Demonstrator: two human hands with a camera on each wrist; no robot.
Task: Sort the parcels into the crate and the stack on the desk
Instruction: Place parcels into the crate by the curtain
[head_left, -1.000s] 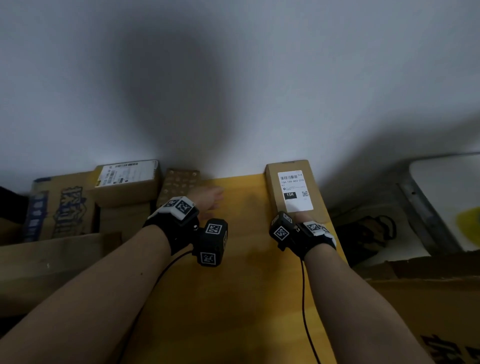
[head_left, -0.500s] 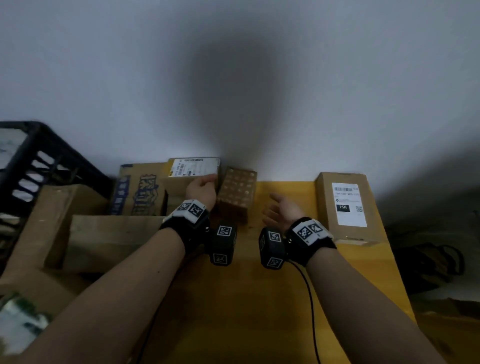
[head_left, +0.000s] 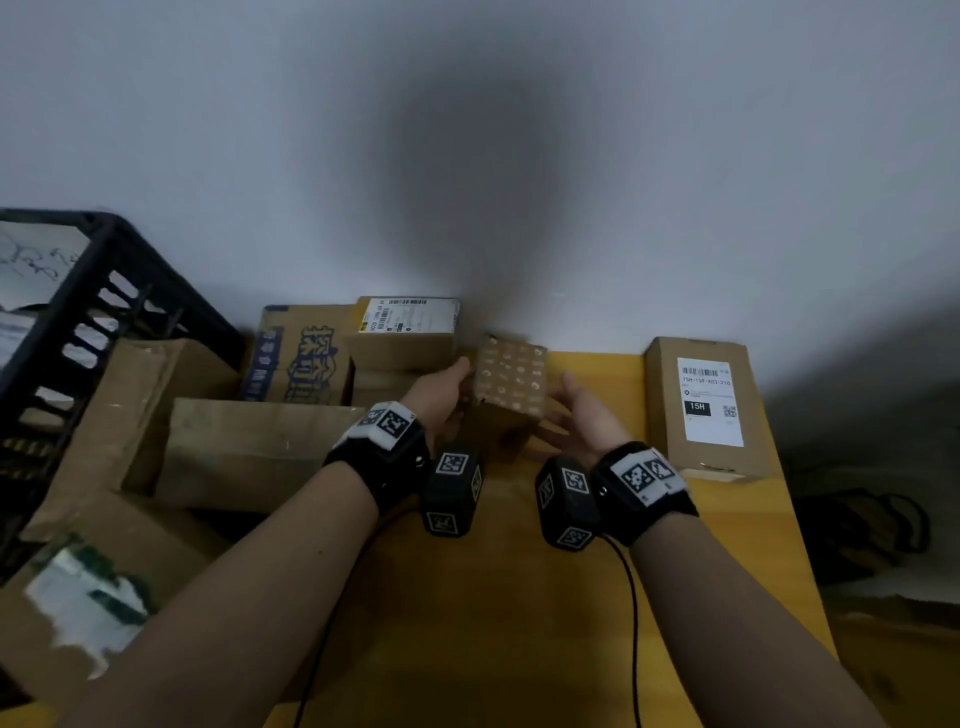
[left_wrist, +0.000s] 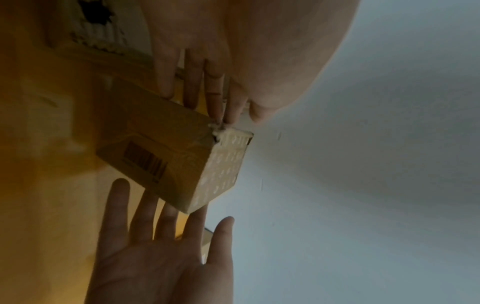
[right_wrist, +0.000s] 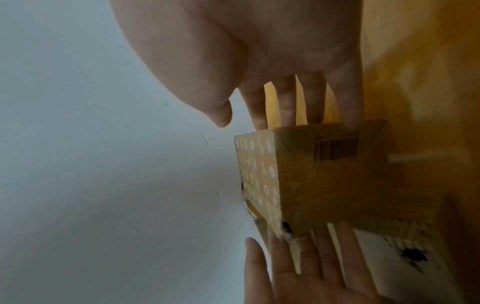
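Observation:
A small brown parcel with a white dot pattern (head_left: 511, 382) stands at the back of the yellow desk (head_left: 519, 597), close to the wall. My left hand (head_left: 439, 395) lies along its left side and my right hand (head_left: 582, 415) along its right side. Both have straight fingers. In the left wrist view the left fingers (left_wrist: 207, 86) reach the patterned parcel (left_wrist: 166, 156) at its top corner. In the right wrist view the right fingers (right_wrist: 314, 102) meet the barcode face's edge of the patterned parcel (right_wrist: 324, 179). A long parcel with a white label (head_left: 701, 405) lies at the right.
A black crate (head_left: 78, 291) stands at the far left. Between it and the desk lie cardboard cartons: one with blue print (head_left: 296, 358), a labelled box (head_left: 405, 332) on top, and open flaps (head_left: 249, 447). Dark cables (head_left: 857, 525) lie right of the desk.
My right hand left the long labelled parcel and came across to the patterned parcel's right side. My left hand shifted from the labelled box to the parcel's left side. The head view swung left.

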